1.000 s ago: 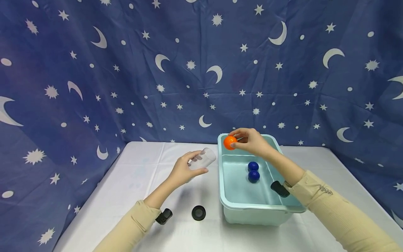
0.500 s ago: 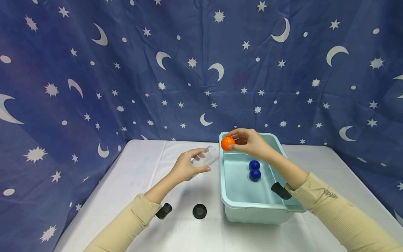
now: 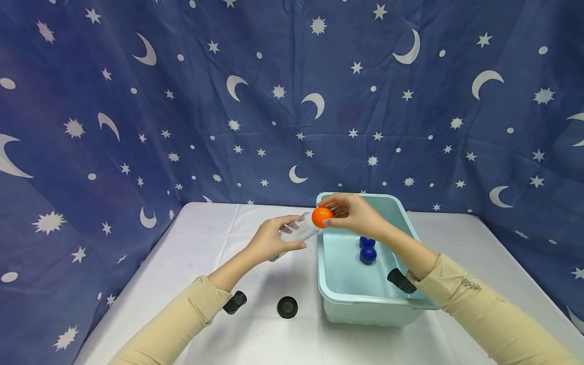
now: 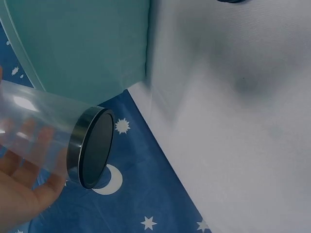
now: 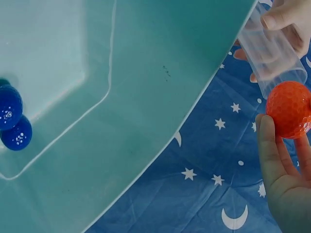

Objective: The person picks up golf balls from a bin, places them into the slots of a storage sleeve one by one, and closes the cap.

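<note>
My left hand (image 3: 268,240) grips a clear plastic cylinder (image 3: 298,228), tilted with its mouth up toward the right. A black cap (image 4: 97,150) covers its lower end in the left wrist view. The fingers of my right hand (image 3: 358,215) pinch an orange dimpled golf ball (image 3: 322,217) right at the cylinder's mouth. From the right wrist, the orange ball overlaps the rim of the clear cylinder (image 5: 272,53). Below the right hand, two blue golf balls (image 3: 367,254) lie in the pale green tub (image 3: 342,298).
A round black lid (image 3: 287,307) lies on the white-covered table (image 3: 255,334), left of the tub. Black wrist cameras sit at both sleeves; the right one (image 3: 401,281) is over the tub. A blue moon-and-star curtain (image 3: 255,101) hangs behind the table.
My right hand has carried the orange golf ball left and slightly down, from over the tub to the cylinder's mouth. The left hand with the cylinder has shifted slightly right.
</note>
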A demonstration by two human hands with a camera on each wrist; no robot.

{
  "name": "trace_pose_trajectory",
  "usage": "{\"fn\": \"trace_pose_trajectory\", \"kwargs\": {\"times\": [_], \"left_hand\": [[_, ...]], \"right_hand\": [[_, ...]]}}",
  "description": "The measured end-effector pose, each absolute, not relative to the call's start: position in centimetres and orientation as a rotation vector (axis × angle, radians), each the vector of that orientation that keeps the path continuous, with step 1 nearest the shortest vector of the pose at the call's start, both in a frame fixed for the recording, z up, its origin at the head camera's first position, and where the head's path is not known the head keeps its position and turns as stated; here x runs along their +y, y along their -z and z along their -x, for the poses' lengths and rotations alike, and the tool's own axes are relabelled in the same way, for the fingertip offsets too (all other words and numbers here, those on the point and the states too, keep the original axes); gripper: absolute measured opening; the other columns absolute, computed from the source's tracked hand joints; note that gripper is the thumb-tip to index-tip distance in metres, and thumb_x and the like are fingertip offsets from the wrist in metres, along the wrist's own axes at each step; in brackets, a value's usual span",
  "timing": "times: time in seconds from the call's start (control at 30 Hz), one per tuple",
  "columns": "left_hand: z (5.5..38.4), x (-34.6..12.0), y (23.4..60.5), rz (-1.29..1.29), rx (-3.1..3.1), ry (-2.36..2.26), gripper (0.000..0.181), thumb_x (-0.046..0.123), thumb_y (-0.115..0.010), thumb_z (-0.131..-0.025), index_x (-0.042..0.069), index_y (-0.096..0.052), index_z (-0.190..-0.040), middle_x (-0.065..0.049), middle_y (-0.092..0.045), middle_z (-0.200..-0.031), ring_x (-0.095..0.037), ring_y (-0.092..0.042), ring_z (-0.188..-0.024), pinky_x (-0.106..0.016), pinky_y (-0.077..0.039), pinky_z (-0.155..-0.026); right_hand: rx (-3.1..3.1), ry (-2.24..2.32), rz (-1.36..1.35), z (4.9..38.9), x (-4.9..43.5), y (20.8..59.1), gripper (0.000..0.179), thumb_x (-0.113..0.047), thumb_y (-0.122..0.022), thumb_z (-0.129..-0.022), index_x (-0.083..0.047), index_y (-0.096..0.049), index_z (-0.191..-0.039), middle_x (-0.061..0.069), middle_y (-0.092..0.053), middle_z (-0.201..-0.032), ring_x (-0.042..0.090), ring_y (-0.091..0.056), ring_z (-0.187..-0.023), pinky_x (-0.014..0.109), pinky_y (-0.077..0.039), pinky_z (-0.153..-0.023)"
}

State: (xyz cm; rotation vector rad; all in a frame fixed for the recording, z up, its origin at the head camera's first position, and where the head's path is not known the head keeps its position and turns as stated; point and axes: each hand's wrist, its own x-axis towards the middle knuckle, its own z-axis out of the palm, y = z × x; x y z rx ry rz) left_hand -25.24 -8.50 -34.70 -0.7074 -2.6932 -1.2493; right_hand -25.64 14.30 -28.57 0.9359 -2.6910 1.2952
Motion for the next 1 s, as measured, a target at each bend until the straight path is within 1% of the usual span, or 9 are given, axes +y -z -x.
{"fn": "trace_pose_trajectory", "kwargs": {"times": [0.1, 0.33, 0.57, 0.73, 0.93, 1.0], "left_hand": [[25.1, -8.3, 34.4, 0.728, -2.69, 1.245, 0.057, 0.022, -0.081, -0.072, 0.008, -0.061, -0.124, -0.012, -0.069, -0.107, -0.028, -0.065, -0.096, -0.042, -0.053, -0.085], [24.8, -8.2, 33.9, 0.744, -2.709, 1.242, 0.058, 0.023, -0.082, -0.072, 0.007, -0.061, -0.124, -0.013, -0.07, -0.109, -0.027, -0.067, -0.095, -0.039, -0.054, -0.084], [24.9, -7.8, 33.4, 0.759, -2.71, 1.207, 0.057, 0.023, -0.082, -0.072, 0.007, -0.062, -0.123, -0.01, -0.071, -0.106, -0.025, -0.067, -0.095, -0.033, -0.055, -0.083], [24.8, -7.8, 33.4, 0.768, -2.716, 1.204, 0.057, 0.024, -0.082, -0.072, 0.007, -0.062, -0.122, -0.01, -0.071, -0.105, -0.027, -0.066, -0.095, -0.036, -0.055, -0.082], [24.9, -7.9, 33.7, 0.749, -2.699, 1.256, 0.058, 0.024, -0.082, -0.072, 0.007, -0.062, -0.123, -0.011, -0.07, -0.107, -0.023, -0.065, -0.091, -0.027, -0.054, -0.075], [25.0, -8.2, 33.7, 0.709, -2.702, 1.309, 0.058, 0.023, -0.081, -0.073, 0.006, -0.06, -0.124, -0.013, -0.07, -0.105, -0.025, -0.066, -0.091, -0.028, -0.055, -0.074]], "right_hand": [[-2.674, -1.292, -0.967, 25.6, 14.1, 28.7, 0.035, -0.001, -0.07, -0.081, 0.005, -0.062, -0.114, 0.023, -0.065, -0.111, 0.031, -0.067, -0.091, 0.037, -0.056, -0.082], [-2.632, -1.265, -1.036, 25.2, 13.9, 28.6, 0.033, -0.004, -0.071, -0.08, 0.004, -0.063, -0.111, 0.02, -0.066, -0.108, 0.026, -0.068, -0.088, 0.032, -0.057, -0.079], [-2.69, -1.281, -1.005, 25.3, 13.9, 28.4, 0.035, -0.001, -0.07, -0.08, 0.003, -0.062, -0.114, 0.021, -0.065, -0.111, 0.031, -0.067, -0.094, 0.037, -0.056, -0.083], [-2.713, -1.291, -1.013, 25.3, 13.7, 28.5, 0.032, -0.001, -0.069, -0.082, 0.003, -0.063, -0.113, 0.019, -0.064, -0.112, 0.031, -0.066, -0.096, 0.037, -0.055, -0.084], [-2.705, -1.29, -1.048, 25.3, 14.1, 28.5, 0.026, -0.002, -0.066, -0.085, 0.005, -0.063, -0.109, 0.022, -0.063, -0.113, 0.033, -0.065, -0.099, 0.04, -0.054, -0.087], [-2.703, -1.289, -1.049, 25.4, 14.2, 28.5, 0.025, -0.002, -0.066, -0.085, 0.005, -0.063, -0.109, 0.023, -0.063, -0.111, 0.032, -0.066, -0.097, 0.04, -0.054, -0.086]]}}
